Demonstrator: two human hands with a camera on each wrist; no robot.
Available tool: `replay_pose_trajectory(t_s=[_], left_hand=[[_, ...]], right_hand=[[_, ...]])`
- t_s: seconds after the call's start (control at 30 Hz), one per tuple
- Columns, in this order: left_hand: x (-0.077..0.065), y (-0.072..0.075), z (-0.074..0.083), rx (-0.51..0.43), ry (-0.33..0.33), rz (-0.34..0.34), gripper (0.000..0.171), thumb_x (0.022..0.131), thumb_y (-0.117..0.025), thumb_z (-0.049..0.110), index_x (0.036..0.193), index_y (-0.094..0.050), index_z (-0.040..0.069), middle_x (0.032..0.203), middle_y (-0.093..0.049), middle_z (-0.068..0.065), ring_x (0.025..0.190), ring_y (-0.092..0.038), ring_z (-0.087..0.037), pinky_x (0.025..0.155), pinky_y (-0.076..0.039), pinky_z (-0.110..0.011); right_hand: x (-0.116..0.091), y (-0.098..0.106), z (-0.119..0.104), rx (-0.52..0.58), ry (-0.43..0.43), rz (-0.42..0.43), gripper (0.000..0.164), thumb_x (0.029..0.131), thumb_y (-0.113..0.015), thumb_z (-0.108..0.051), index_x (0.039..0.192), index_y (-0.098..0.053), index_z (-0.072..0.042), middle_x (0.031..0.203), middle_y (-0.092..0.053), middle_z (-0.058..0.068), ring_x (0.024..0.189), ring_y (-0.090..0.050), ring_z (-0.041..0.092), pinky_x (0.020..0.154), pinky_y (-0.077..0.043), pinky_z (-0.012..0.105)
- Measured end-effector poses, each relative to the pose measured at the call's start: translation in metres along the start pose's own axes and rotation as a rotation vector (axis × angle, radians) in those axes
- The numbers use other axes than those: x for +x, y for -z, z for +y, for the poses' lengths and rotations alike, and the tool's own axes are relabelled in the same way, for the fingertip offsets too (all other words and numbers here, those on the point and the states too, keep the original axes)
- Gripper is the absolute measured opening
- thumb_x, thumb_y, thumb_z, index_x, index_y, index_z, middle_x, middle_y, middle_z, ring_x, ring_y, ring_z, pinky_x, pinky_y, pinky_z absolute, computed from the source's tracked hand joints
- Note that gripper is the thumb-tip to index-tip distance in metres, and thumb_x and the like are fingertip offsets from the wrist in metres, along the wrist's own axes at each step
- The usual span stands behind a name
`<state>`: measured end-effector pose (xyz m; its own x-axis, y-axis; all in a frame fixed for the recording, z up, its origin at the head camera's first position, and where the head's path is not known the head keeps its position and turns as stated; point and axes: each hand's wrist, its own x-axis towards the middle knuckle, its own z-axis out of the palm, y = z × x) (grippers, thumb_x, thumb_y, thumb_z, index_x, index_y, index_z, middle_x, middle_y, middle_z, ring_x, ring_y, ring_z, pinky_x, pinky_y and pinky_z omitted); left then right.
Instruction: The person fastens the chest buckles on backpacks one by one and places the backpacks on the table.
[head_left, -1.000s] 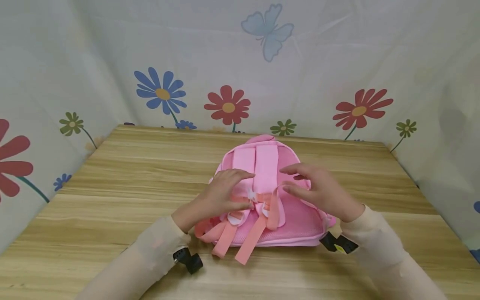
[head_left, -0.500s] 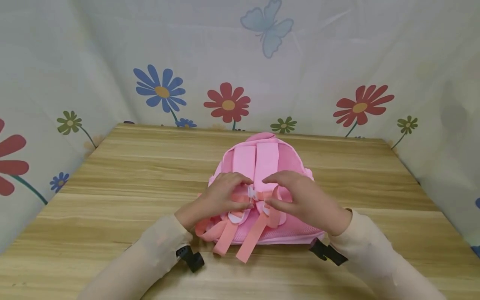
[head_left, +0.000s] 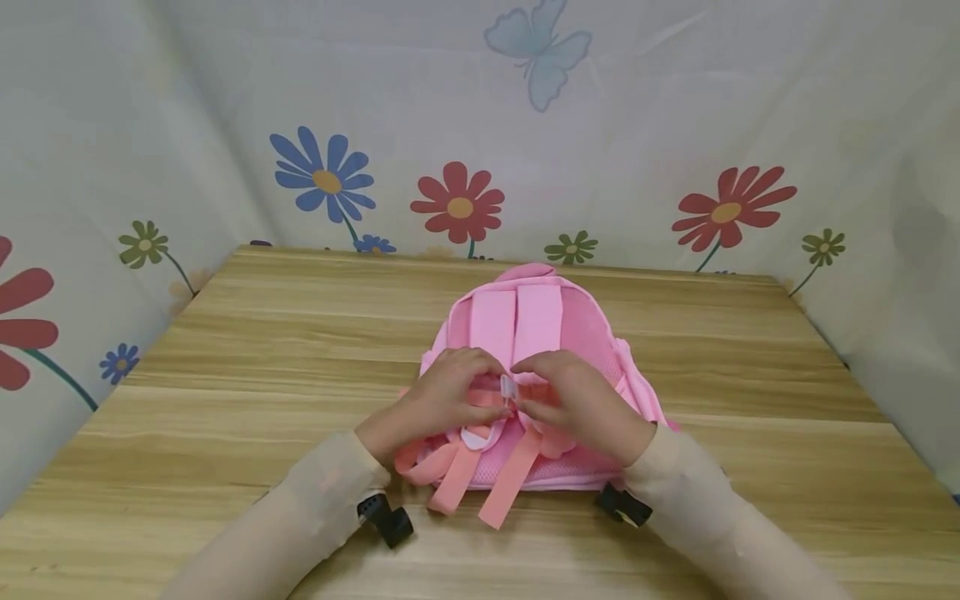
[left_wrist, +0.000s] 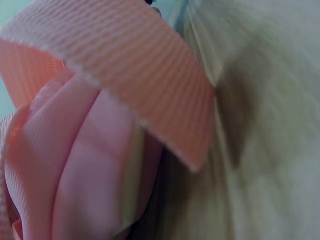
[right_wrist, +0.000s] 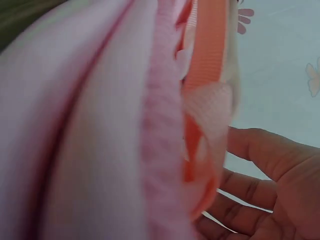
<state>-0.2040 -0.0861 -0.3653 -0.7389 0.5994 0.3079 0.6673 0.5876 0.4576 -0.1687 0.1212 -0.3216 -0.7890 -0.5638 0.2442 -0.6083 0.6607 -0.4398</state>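
Note:
A small pink backpack (head_left: 487, 317) lies on the table with its shoulder straps facing up. At its middle a white plastic buckle (head_left: 508, 387) joins coral webbing. My left hand (head_left: 438, 392) curves beside the buckle from the left, thumb and forefinger apart. From the right, my right hand (head_left: 581, 400) reaches the same spot, its thumb and forefinger also apart. The right wrist view has this right hand (right_wrist: 280, 185) beside a coral strap (right_wrist: 207, 50). Some fingertips hide behind straps, so contact is unclear. A webbing end (left_wrist: 125, 70) fills the left wrist view; no left fingers show there.
The wooden table (head_left: 262, 350) extends around the backpack. Two loose coral strap ends (head_left: 510, 483) hang toward the front edge. Behind the table hangs a white curtain (head_left: 622, 100) printed with flowers. Small black cameras (head_left: 386, 518) sit on both wrists.
My right hand has moved left across the backpack, from its right side to the buckle. The left hand has shifted only slightly right. The backpack stays about where it was.

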Motion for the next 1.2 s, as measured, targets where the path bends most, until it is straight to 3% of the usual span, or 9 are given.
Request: replay_pose_trajectory(t_s=[0.23, 0.57, 0.8, 1.03, 1.2], left_hand=[[0.0, 0.001, 0.002, 0.054, -0.032, 0.014, 0.029, 0.079, -0.075, 0.029, 0.099, -0.068, 0.01, 0.101, -0.068, -0.003, 0.102, -0.059, -0.019, 0.097, -0.042, -0.04], [0.001, 0.003, 0.008, 0.045, -0.016, -0.002, 0.027, 0.081, -0.074, 0.029, 0.101, -0.069, 0.013, 0.1, -0.07, 0.0, 0.102, -0.059, -0.018, 0.097, -0.04, -0.041], [0.001, 0.001, 0.008, 0.099, -0.044, -0.006, 0.024, 0.081, -0.075, 0.031, 0.098, -0.07, 0.015, 0.096, -0.071, 0.004, 0.098, -0.058, -0.017, 0.095, -0.04, -0.041], [0.001, 0.003, 0.009, 0.091, -0.053, 0.012, 0.02, 0.079, -0.074, 0.024, 0.096, -0.067, 0.015, 0.092, -0.068, 0.003, 0.097, -0.058, -0.017, 0.098, -0.039, -0.041], [0.002, 0.006, 0.009, 0.082, -0.034, 0.015, 0.02, 0.076, -0.072, 0.02, 0.094, -0.064, 0.014, 0.089, -0.065, 0.002, 0.093, -0.058, -0.016, 0.099, -0.039, -0.04]], right_hand=[[0.005, -0.01, 0.005, -0.009, -0.034, -0.021, 0.024, 0.084, -0.073, -0.013, 0.107, -0.068, -0.008, 0.099, -0.072, 0.002, 0.091, -0.064, 0.017, 0.088, -0.053, 0.037], [0.005, -0.016, 0.01, -0.029, -0.077, 0.041, 0.021, 0.082, -0.075, -0.012, 0.102, -0.069, -0.01, 0.093, -0.072, 0.001, 0.086, -0.066, 0.015, 0.083, -0.055, 0.035], [0.001, -0.009, 0.012, 0.008, -0.071, 0.044, 0.02, 0.084, -0.073, -0.012, 0.103, -0.07, -0.009, 0.097, -0.072, 0.001, 0.089, -0.066, 0.014, 0.085, -0.055, 0.034], [-0.002, 0.003, 0.015, 0.12, -0.058, 0.024, 0.019, 0.087, -0.069, -0.007, 0.106, -0.069, -0.008, 0.101, -0.071, 0.003, 0.096, -0.069, 0.017, 0.086, -0.056, 0.032], [-0.003, 0.008, 0.017, 0.143, -0.067, 0.001, 0.02, 0.087, -0.069, -0.008, 0.107, -0.069, -0.007, 0.101, -0.07, 0.003, 0.096, -0.068, 0.016, 0.087, -0.056, 0.033]])
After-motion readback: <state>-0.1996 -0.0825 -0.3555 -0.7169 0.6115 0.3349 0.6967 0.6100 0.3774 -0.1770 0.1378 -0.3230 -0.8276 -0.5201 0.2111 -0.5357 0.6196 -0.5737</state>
